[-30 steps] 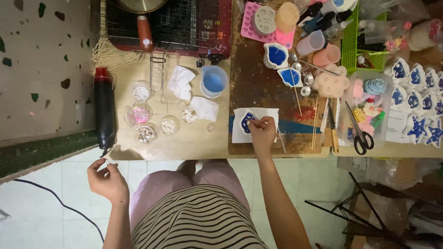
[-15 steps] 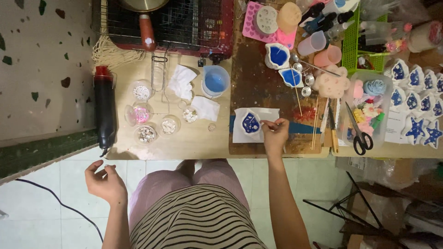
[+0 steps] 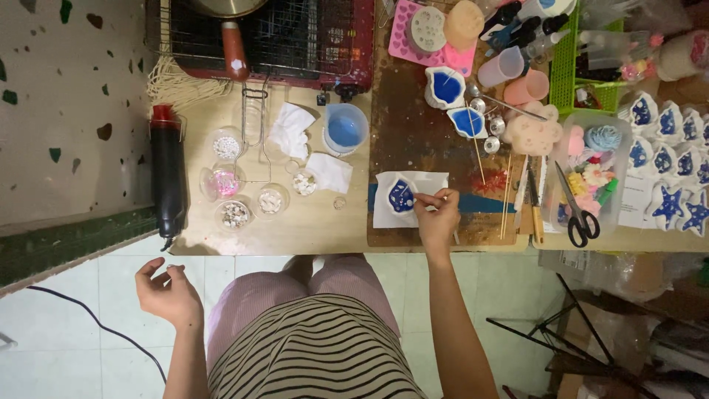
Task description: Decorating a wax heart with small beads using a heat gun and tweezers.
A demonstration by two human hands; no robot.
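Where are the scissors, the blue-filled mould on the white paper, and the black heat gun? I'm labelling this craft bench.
scissors (image 3: 578, 210), head view, on the black handles and blades.
blue-filled mould (image 3: 401, 196), head view, on its blue centre.
black heat gun (image 3: 168, 177), head view, mid-body.

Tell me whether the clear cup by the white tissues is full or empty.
Partly full: the clear cup stands upright with light blue liquid visible inside it.

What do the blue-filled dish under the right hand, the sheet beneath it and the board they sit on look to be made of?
The blue-filled dish looks like white ceramic or plaster holding glossy blue wax or resin; which one is unclear. The sheet looks like thin matte white paper, flat with crisp edges. The board looks like dark stained wood, worn and blotchy. The right hand holds a thin stick at the dish.
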